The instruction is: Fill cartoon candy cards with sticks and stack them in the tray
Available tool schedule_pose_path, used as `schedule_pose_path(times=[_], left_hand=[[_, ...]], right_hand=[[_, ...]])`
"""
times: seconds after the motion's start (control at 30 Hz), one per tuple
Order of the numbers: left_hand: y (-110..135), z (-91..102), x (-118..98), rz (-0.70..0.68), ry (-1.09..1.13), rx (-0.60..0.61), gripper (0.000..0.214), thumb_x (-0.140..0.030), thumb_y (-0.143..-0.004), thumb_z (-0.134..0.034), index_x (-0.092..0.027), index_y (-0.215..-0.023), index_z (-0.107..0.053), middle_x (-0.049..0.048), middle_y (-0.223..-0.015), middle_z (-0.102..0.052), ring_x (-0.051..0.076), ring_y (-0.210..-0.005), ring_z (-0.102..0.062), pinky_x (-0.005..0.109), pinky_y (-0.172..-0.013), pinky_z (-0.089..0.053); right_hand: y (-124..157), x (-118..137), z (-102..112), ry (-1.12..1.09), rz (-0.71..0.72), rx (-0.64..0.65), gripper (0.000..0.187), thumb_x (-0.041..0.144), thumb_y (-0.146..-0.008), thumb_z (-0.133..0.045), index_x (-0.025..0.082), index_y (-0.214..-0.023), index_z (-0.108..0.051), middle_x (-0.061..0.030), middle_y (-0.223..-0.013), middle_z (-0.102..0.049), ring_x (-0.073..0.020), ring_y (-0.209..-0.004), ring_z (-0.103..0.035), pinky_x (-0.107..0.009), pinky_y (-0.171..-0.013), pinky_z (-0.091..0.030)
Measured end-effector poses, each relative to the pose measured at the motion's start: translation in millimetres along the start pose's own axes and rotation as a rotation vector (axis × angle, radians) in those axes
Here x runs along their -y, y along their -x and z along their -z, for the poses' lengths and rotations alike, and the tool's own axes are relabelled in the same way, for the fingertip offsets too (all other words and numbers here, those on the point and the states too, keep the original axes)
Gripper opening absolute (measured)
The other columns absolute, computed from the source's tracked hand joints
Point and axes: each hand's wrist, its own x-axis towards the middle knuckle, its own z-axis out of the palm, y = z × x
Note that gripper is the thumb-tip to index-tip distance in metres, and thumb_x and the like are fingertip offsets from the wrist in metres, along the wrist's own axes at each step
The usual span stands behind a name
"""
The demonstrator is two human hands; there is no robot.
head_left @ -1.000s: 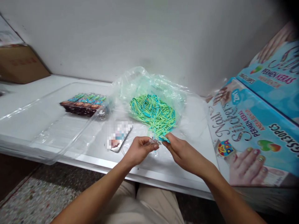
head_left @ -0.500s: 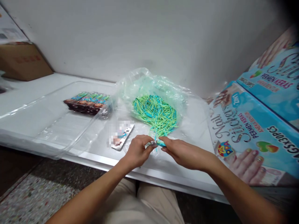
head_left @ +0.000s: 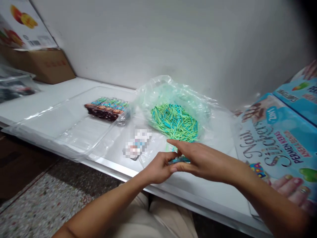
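Observation:
My left hand (head_left: 159, 169) pinches a small shiny wrapper (head_left: 182, 159) with blue-green on it, mostly hidden between my hands. Around its far end curves my right hand (head_left: 206, 160), index finger and thumb spread apart, the thumb tip touching or almost touching the left hand. Just beyond them lies a heap of thin green and blue sticks (head_left: 175, 122) in an open clear plastic bag (head_left: 160, 84). To the left of my hands a small printed packet (head_left: 137, 144), partly blurred out, rests on the table.
On the left, a clear plastic tray (head_left: 61, 132) contains a stack of brown-and-green packets (head_left: 107, 108). Blue Nail Stickers boxes (head_left: 272, 132) stand at the right. A cardboard box (head_left: 49, 66) sits at the back left against the wall. The white table's front edge (head_left: 119, 170) runs below my hands.
My right hand has come closer to the left, its index finger and thumb now spread around the wrapper. The whole view has shifted, so the table contents appear farther right.

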Motion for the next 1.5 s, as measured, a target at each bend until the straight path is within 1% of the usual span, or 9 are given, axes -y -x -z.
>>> schedule_pose_path(times=[0.1,0.23,0.4,0.63,0.8,1.0,1.2,1.4,1.5], left_hand=[[-3,0.0,-2,-0.01,-0.037,-0.002,0.013,-0.017,-0.078,-0.054,-0.01,-0.079,-0.065,0.0053,-0.077,-0.064,0.018,-0.074,-0.058,0.025,-0.062,-0.043],[-5,2.5,-6,-0.135,0.033,-0.096,0.014,-0.017,-0.076,-0.058,-0.013,-0.086,-0.065,0.0077,-0.089,-0.064,0.02,-0.085,-0.056,0.029,-0.072,-0.045],[-3,23.1,-18,0.053,0.459,-0.288,0.027,-0.039,-0.077,-0.066,-0.014,-0.087,-0.065,-0.0004,-0.069,-0.056,0.008,-0.055,-0.046,0.023,-0.054,-0.04],[-5,40.3,-27,-0.053,0.645,-0.419,0.023,-0.037,-0.076,-0.07,-0.016,-0.085,-0.074,0.0039,-0.082,-0.068,0.016,-0.079,-0.061,0.029,-0.077,-0.046],[-9,49.2,-27,-0.022,0.687,-0.539,0.025,-0.036,-0.071,-0.076,-0.017,-0.087,-0.072,0.002,-0.077,-0.069,0.012,-0.07,-0.061,0.024,-0.067,-0.046],[-13,55.8,-27,-0.061,0.668,-0.56,0.016,-0.029,-0.073,-0.074,-0.016,-0.081,-0.073,0.0038,-0.084,-0.072,0.016,-0.08,-0.065,0.028,-0.077,-0.048],[-14,56.3,-30,-0.007,0.722,-0.485,0.023,-0.029,-0.073,-0.074,-0.017,-0.092,-0.072,0.0029,-0.079,-0.072,0.016,-0.071,-0.066,0.028,-0.068,-0.05],[-15,56.1,-33,0.012,0.648,-0.482,0.02,-0.029,-0.071,-0.076,-0.014,-0.078,-0.065,0.0017,-0.071,-0.069,0.012,-0.064,-0.063,0.022,-0.058,-0.047],[-16,56.3,-32,0.011,0.636,-0.473,0.03,-0.031,-0.072,-0.076,-0.016,-0.095,-0.064,0.0031,-0.081,-0.07,0.014,-0.074,-0.065,0.024,-0.064,-0.048]], right_hand=[[-9,15,-4,0.091,-0.038,-0.133,0.058,0.053,-0.088,-0.051,0.011,-0.127,-0.055,-0.0169,-0.104,-0.067,-0.0327,-0.1,-0.06,-0.048,-0.085,-0.047],[-17,23,-16,-0.085,0.092,-0.351,0.048,0.047,-0.093,-0.045,0.013,-0.126,-0.053,-0.016,-0.114,-0.062,-0.029,-0.107,-0.056,-0.047,-0.092,-0.044],[-16,14,-24,-0.526,-0.095,-0.686,0.052,0.052,-0.09,-0.048,0.022,-0.132,-0.043,-0.0116,-0.117,-0.06,-0.0241,-0.105,-0.058,-0.042,-0.087,-0.048],[-24,19,-47,-0.88,-0.219,-0.513,0.051,0.042,-0.082,-0.064,0.023,-0.125,-0.047,-0.01,-0.119,-0.061,-0.0235,-0.104,-0.06,-0.044,-0.088,-0.049],[-28,22,-63,-1.266,-0.231,-0.263,0.026,0.042,-0.085,-0.06,0.016,-0.087,-0.059,-0.0045,-0.078,-0.069,-0.0171,-0.07,-0.067,-0.034,-0.067,-0.055],[-29,22,-71,-1.296,-0.249,-0.258,0.032,0.046,-0.085,-0.059,0.014,-0.085,-0.063,-0.0052,-0.077,-0.071,-0.0156,-0.069,-0.066,-0.029,-0.064,-0.053],[-28,24,-71,-1.21,-0.253,-0.346,0.036,0.048,-0.087,-0.056,0.014,-0.076,-0.064,-0.0047,-0.074,-0.07,-0.0159,-0.067,-0.066,-0.029,-0.063,-0.054],[-30,27,-75,-1.235,-0.246,-0.339,0.032,0.045,-0.086,-0.058,0.015,-0.08,-0.064,-0.0052,-0.076,-0.071,-0.0179,-0.072,-0.068,-0.031,-0.066,-0.055],[-31,25,-75,-1.189,-0.277,-0.408,0.03,0.043,-0.086,-0.059,0.016,-0.076,-0.065,-0.0036,-0.073,-0.071,-0.0167,-0.067,-0.066,-0.029,-0.062,-0.053]])
